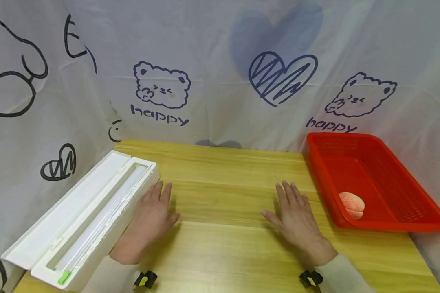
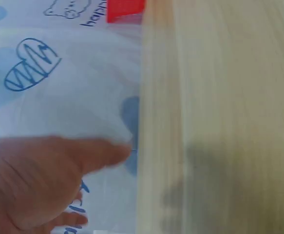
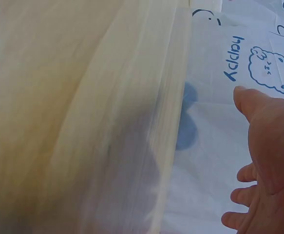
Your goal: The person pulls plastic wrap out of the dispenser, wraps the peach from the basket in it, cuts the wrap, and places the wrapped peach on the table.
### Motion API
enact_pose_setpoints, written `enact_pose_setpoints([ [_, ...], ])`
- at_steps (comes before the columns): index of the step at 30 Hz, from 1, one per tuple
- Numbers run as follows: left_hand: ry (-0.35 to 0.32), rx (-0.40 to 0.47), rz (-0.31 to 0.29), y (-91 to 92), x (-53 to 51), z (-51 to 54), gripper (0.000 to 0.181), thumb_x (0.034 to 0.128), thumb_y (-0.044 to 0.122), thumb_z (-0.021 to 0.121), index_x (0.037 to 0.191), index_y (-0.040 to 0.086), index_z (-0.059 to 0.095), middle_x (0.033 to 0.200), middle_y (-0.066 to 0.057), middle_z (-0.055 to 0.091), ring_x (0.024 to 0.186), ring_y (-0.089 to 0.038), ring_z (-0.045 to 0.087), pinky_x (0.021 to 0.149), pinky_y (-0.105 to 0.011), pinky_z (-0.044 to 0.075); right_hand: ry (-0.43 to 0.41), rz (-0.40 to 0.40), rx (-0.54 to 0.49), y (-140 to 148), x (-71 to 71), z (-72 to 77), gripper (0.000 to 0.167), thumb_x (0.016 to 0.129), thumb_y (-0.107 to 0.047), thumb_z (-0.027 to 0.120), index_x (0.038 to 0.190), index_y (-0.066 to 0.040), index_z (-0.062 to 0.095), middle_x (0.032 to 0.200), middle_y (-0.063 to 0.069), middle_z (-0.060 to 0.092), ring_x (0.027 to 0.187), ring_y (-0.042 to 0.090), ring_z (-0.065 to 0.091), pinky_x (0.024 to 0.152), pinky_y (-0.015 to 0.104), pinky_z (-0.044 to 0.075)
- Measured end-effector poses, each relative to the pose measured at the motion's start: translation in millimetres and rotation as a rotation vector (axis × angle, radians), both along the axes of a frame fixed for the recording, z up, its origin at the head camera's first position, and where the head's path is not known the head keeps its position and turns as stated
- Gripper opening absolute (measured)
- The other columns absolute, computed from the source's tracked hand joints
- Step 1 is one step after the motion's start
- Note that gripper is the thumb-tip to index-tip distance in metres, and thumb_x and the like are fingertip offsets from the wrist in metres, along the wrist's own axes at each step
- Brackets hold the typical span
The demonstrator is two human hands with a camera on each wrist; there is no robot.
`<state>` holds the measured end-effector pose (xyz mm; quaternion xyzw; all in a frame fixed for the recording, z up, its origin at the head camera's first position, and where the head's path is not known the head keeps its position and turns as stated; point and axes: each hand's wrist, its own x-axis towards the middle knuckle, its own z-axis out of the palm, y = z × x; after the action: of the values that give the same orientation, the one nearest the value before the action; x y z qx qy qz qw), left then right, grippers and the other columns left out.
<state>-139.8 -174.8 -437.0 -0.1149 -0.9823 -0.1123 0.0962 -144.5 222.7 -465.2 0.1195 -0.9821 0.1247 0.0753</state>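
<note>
Fingers spread and holding nothing, the left hand is over the table beside a long white box with its lid laid back. Inside that box lies a clear film roll, and a green piece sits at its near end. The right hand, also empty with fingers extended, is left of a red basket. A pinkish, peach-like object lies in the basket's near left corner. The wrist views show the left hand and the right hand with nothing in them.
The wooden table runs between the box and the basket. A white cloth with drawn bears and hearts hangs behind the table and along its sides.
</note>
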Motion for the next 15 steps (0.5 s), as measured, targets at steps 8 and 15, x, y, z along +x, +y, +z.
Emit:
enact_pose_setpoints([
  [8, 0.080, 0.105, 0.244, -40.9, 10.7, 26.9, 0.083, 0.0848, 0.026, 0.087, 0.146, -0.012, 0.046, 0.138, -0.041, 0.051, 0.124, -0.064, 0.046, 0.092, -0.078, 0.040, 0.018, 0.024, -0.019, -12, -2.5, -1.6, 0.091, 0.100, -0.054, 0.067, 0.162, 0.003, 0.032, 0.169, 0.026, 0.030, 0.156, 0.050, 0.026, 0.121, 0.072, 0.026],
  [15, -0.138, 0.074, 0.378, -84.5, 6.7, 29.7, 0.114, 0.0789, 0.046, 0.088, 0.150, -0.020, 0.027, 0.140, -0.053, 0.033, 0.128, -0.074, 0.030, 0.094, -0.087, 0.027, 0.023, 0.029, -0.033, -16, -4.9, -2.3, 0.091, 0.100, -0.055, 0.067, 0.160, 0.004, 0.033, 0.167, 0.026, 0.032, 0.155, 0.049, 0.029, 0.121, 0.071, 0.029],
])
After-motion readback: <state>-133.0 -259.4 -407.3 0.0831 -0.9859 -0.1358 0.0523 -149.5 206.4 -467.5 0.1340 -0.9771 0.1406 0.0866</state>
